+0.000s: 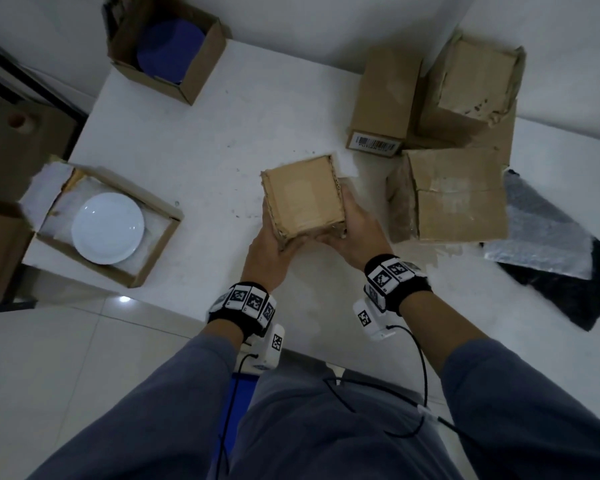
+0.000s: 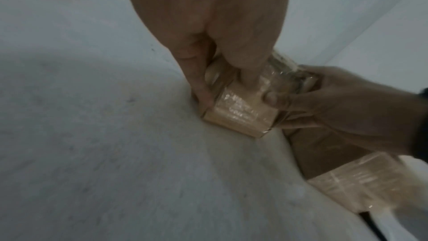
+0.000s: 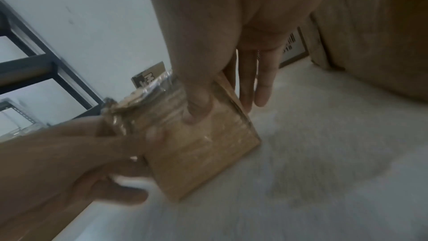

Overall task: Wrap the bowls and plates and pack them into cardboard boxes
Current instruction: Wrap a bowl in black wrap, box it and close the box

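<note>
A small closed cardboard box point(image 1: 302, 199) with clear tape on its sides is held between both hands over the middle of the white table point(image 1: 194, 140). My left hand point(image 1: 269, 242) grips its left and near side, thumb on the taped face point(image 2: 241, 111). My right hand point(image 1: 352, 230) grips the right side, thumb pressed on the taped face point(image 3: 197, 142) and fingers along the far side. A white plate point(image 1: 107, 227) lies in an open box point(image 1: 153, 251) at the left. A blue dish point(image 1: 168, 50) sits in an open box point(image 1: 201, 74) at the back left.
Three more cardboard boxes crowd the back right: a barcoded one point(image 1: 381, 98), a torn one point(image 1: 471, 77) and a taped one point(image 1: 458, 199). Bubble wrap on a dark cloth point(image 1: 541, 237) lies at the right edge. A dark metal rack point(image 3: 46, 65) stands beyond the table.
</note>
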{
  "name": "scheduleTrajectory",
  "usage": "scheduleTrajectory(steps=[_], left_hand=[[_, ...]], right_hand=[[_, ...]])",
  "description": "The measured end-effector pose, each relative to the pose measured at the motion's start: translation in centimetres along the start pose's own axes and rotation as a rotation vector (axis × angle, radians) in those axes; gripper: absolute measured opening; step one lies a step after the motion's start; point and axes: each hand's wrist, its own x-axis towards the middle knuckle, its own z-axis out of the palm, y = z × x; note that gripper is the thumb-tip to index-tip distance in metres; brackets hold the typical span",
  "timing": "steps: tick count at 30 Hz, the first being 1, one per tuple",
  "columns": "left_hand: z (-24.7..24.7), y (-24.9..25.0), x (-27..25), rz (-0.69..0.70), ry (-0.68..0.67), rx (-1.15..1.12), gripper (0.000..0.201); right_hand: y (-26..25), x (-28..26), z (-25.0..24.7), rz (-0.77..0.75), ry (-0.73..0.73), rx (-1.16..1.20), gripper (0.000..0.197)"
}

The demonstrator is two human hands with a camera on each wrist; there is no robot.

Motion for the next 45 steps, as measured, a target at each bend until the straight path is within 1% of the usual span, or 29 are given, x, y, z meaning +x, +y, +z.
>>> scheduleTrajectory(steps=[3, 4, 5, 6, 7, 8, 9, 10, 11, 12, 13, 14, 15, 17, 19, 21, 22, 24, 27, 29, 30, 31, 33, 35, 38, 40, 41, 44, 45], left_hand=[[-1.2, 1.5, -0.4, -0.061, -0.079, -0.014, 0.088], [-2.0, 1.7, -0.6, -0.070, -0.118, 0.080, 0.077], [-2.9, 1.9, -0.6, -0.045, -0.147, 0.263, 0.058], [-3.9, 2.4, -0.8, 0.018, -0.137, 0.461, 0.037], [-4.8, 2.8, -0.7, 0.103, -0.079, 0.597, 0.024], [-5.5, 3.5, -0.4, 0.213, -0.007, 0.635, 0.019], [-6.1, 4.4, 0.0, 0.328, 0.049, 0.611, 0.024], [-6.4, 5.2, 0.7, 0.434, 0.069, 0.578, 0.042], [-6.6, 6.1, 1.8, 0.507, 0.048, 0.584, 0.067], [-6.6, 6.8, 3.0, 0.520, -0.015, 0.628, 0.093], [-6.6, 7.4, 4.3, 0.497, -0.096, 0.709, 0.115], [-6.3, 7.9, 5.4, 0.463, -0.186, 0.810, 0.130], [-6.0, 8.3, 6.5, 0.445, -0.261, 0.897, 0.139], [-5.0, 9.0, 7.9, 0.458, -0.329, 1.016, 0.146], [-4.0, 9.6, 8.5, 0.474, -0.328, 1.057, 0.142], [-3.6, 9.6, 8.7, 0.478, -0.253, 1.053, 0.136], [-3.5, 9.3, 8.9, 0.457, -0.198, 1.029, 0.133], [-3.5, 8.8, 9.3, 0.371, -0.072, 0.925, 0.128], [-3.7, 9.0, 10.3, 0.172, 0.107, 0.755, 0.125], [-3.2, 9.7, 11.4, 0.064, 0.193, 0.655, 0.125], [-2.8, 10.0, 12.3, 0.041, 0.219, 0.625, 0.125], [-2.5, 10.4, 13.3, 0.047, 0.219, 0.621, 0.126], [-2.3, 11.4, 15.8, 0.104, 0.133, 0.663, 0.126], [-2.6, 13.0, 18.9, 0.180, -0.008, 0.727, 0.124], [-2.8, 15.6, 23.2, 0.304, -0.212, 0.871, 0.121], [-2.8, 16.9, 25.1, 0.404, -0.285, 0.943, 0.118], [-2.5, 17.1, 26.1, 0.442, -0.303, 0.959, 0.111], [-1.0, 17.9, 27.5, 0.539, -0.308, 0.954, 0.069], [-0.4, 18.1, 27.8, 0.567, -0.302, 0.917, 0.064]], right_hand=[[-1.0, 1.7, -1.9, 0.036, -0.077, -0.136, 0.092], [-1.5, 2.3, -2.8, 0.037, -0.083, -0.209, 0.084], [-2.0, 2.9, -3.5, 0.035, -0.039, -0.288, 0.074], [-2.5, 3.4, -4.3, 0.035, 0.036, -0.334, 0.064], [-2.7, 3.7, -4.7, 0.048, 0.113, -0.314, 0.059], [-3.0, 4.0, -4.9, 0.059, 0.167, -0.227, 0.057], [-3.2, 4.2, -4.8, 0.074, 0.159, -0.084, 0.060], [-3.3, 4.2, -4.7, 0.080, 0.104, 0.056, 0.069], [-3.6, 4.0, -4.6, 0.081, 0.024, 0.139, 0.084], [-3.7, 3.7, -4.3, 0.070, -0.054, 0.156, 0.099], [-3.8, 3.5, -4.1, 0.055, -0.114, 0.140, 0.109], [-4.0, 3.3, -4.0, 0.045, -0.138, 0.119, 0.113], [-4.0, 3.2, -3.9, 0.033, -0.137, 0.121, 0.114], [-4.1, 3.3, -3.9, 0.004, -0.127, 0.130, 0.113], [-4.0, 3.8, -4.5, -0.006, -0.143, 0.113, 0.114], [-4.0, 4.0, -5.2, -0.005, -0.165, 0.123, 0.109], [-4.0, 4.0, -5.7, -0.013, -0.165, 0.138, 0.101], [-4.0, 3.7, -6.8, -0.049, -0.124, 0.132, 0.077], [-2.8, 3.2, -8.7, -0.045, 0.027, -0.035, 0.053], [-1.9, 2.8, -9.9, -0.011, 0.167, -0.089, 0.044], [-1.5, 2.6, -10.4, -0.011, 0.236, -0.095, 0.040], [-1.4, 2.3, -10.7, -0.044, 0.315, -0.113, 0.037], [-1.5, 1.7, -11.0, -0.122, 0.464, -0.209, 0.031], [-1.2, 1.3, -10.9, -0.080, 0.562, -0.275, 0.033], [0.0, 1.2, -10.5, 0.087, 0.549, -0.248, 0.042], [0.7, 1.1, -10.1, 0.139, 0.496, -0.261, 0.047], [0.9, 1.2, -9.8, 0.138, 0.484, -0.285, 0.048], [0.8, 1.6, -9.2, 0.132, 0.518, -0.322, 0.049], [0.8, 1.8, -9.1, 0.137, 0.534, -0.324, 0.048]])
